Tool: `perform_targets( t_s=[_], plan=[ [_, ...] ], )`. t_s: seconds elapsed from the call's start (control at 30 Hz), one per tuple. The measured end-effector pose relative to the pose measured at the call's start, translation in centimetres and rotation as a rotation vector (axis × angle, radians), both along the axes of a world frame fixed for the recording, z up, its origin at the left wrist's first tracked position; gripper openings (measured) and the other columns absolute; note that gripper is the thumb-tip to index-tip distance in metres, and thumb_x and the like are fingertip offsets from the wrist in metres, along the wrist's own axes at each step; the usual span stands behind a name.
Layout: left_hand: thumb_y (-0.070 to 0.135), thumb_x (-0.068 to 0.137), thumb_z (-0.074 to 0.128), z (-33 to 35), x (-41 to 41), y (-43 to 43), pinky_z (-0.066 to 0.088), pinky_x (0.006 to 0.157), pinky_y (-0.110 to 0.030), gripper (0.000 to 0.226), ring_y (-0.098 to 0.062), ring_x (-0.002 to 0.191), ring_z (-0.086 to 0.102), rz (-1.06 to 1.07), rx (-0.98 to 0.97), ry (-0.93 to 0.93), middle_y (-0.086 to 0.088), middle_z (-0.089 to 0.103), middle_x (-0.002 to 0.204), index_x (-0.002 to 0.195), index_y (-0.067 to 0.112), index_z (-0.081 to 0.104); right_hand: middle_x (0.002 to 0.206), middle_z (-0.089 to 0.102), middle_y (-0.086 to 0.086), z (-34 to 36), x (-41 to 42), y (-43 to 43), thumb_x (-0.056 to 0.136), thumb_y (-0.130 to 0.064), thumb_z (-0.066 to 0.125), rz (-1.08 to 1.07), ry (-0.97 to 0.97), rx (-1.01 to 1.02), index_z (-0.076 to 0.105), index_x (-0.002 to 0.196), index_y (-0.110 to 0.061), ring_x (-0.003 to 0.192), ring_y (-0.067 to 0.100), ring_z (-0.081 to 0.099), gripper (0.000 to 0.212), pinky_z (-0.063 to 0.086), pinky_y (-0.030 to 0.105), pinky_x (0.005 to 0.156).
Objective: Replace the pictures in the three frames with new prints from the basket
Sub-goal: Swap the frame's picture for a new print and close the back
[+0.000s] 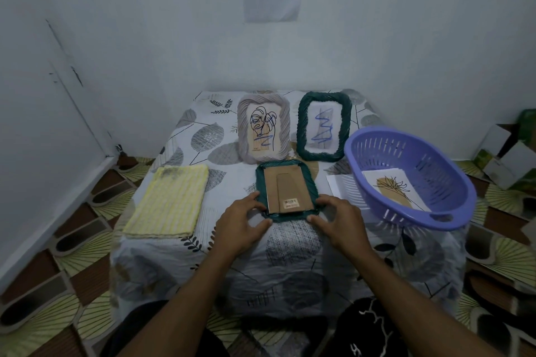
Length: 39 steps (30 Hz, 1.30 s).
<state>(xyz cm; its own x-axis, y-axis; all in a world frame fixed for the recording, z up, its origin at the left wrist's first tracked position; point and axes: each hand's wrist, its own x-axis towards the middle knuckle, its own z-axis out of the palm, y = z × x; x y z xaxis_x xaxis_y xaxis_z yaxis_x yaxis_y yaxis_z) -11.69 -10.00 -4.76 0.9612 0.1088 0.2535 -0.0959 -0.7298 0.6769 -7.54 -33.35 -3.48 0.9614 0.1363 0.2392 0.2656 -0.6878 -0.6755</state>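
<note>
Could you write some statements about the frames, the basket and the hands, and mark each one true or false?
1. The face-down dark green frame shows its brown cardboard back. True.
2. The left hand and the right hand both hold that frame's near corners. True.
3. The purple plastic basket is empty. False: a print with a plant drawing lies in it.
4. The yellow folded cloth lies right of the basket. False: it lies on the left of the cloth-covered table.
5. The grey twisted frame holds a picture with blue scribble. True.
</note>
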Motion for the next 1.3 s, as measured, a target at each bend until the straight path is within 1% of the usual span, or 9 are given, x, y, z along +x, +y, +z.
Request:
perform_targets(
  t_s=[0.1,0.2,0.47,0.57,0.7,0.9,1.0,1.17,1.3],
  plan=[
    [0.038,0.074,0.078,0.0,0.1,-0.2,0.044,0.097,-0.031,0.029,-0.013,0.121,0.053,0.019,-0.016,0.006,0.006,0.052,0.141,0.100,0.026,0.071,0.120,0.066,0.007,-0.1,0.2,-0.1,0.071,-0.033,0.084,0.008,-0.010,-0.010,0.070,0.111,-0.011,0.113,0.023,0.058,0.047,0.047,0.036,0.098],
    [0.033,0.074,0.080,0.0,0.2,-0.2,0.043,0.097,-0.030,0.026,-0.015,0.121,0.054,0.027,-0.044,0.009,0.003,0.054,0.139,0.098,0.023,0.073,0.127,0.063,0.006,-0.2,0.5,-0.1,0.070,-0.034,0.084,0.018,0.016,-0.019,0.070,0.111,-0.010,0.116,0.022,0.057,0.049,0.046,0.034,0.100],
    [0.028,0.081,0.075,-0.2,0.4,-0.3,0.037,0.100,-0.031,0.024,-0.019,0.126,0.047,-0.020,0.007,0.009,0.001,0.050,0.142,0.105,0.024,0.074,0.125,0.063,0.005,-0.5,1.1,-0.4,0.067,-0.033,0.086,0.021,0.069,0.004,0.071,0.108,-0.014,0.113,0.018,0.057,0.048,0.042,0.025,0.096],
    [0.036,0.080,0.072,-0.3,0.3,-0.3,0.039,0.099,-0.032,0.027,-0.020,0.125,0.049,-0.022,0.023,-0.004,0.001,0.051,0.142,0.105,0.025,0.074,0.122,0.065,0.005,-0.3,1.0,-0.5,0.068,-0.031,0.086,0.028,0.068,0.018,0.071,0.107,-0.013,0.112,0.018,0.057,0.046,0.043,0.026,0.096],
    [0.048,0.077,0.058,-0.4,-0.1,-0.3,0.039,0.099,-0.031,0.045,-0.018,0.125,0.049,-0.018,0.060,-0.018,0.002,0.051,0.141,0.114,0.025,0.070,0.118,0.067,0.005,-0.2,0.7,-0.3,0.069,-0.032,0.084,0.028,0.025,-0.011,0.071,0.108,-0.012,0.110,0.020,0.058,0.046,0.046,0.032,0.096],
    [0.049,0.078,0.056,-0.2,0.2,-0.4,0.039,0.097,-0.028,0.047,-0.018,0.124,0.049,-0.033,0.102,0.000,0.003,0.049,0.143,0.114,0.024,0.070,0.128,0.061,0.005,-0.2,0.8,-0.1,0.069,-0.027,0.085,-0.002,0.082,0.042,0.070,0.108,-0.011,0.116,0.019,0.055,0.044,0.039,0.022,0.095],
    [0.051,0.077,0.055,-0.2,0.2,-0.3,0.040,0.096,-0.029,0.047,-0.017,0.122,0.049,-0.031,0.109,0.003,0.004,0.049,0.142,0.113,0.025,0.070,0.127,0.059,0.006,-0.1,0.9,0.0,0.070,-0.026,0.085,0.007,0.111,0.043,0.070,0.106,-0.015,0.114,0.019,0.055,0.041,0.036,0.018,0.092],
    [0.056,0.077,0.052,-0.1,0.2,-0.4,0.041,0.095,-0.029,0.050,-0.017,0.121,0.050,-0.039,0.106,0.001,0.004,0.050,0.142,0.112,0.026,0.070,0.122,0.061,0.007,0.0,0.9,-0.2,0.068,-0.028,0.085,0.018,0.127,0.041,0.070,0.101,-0.021,0.111,0.021,0.056,0.037,0.039,0.022,0.090],
    [0.064,0.072,0.043,-0.1,0.2,-0.4,0.041,0.095,-0.029,0.061,-0.017,0.121,0.050,-0.035,0.106,0.000,0.004,0.050,0.141,0.110,0.026,0.071,0.119,0.063,0.007,0.4,0.6,-0.2,0.071,-0.024,0.084,0.055,0.107,0.015,0.071,0.102,-0.017,0.115,0.023,0.053,0.034,0.036,0.022,0.089]
  ],
)
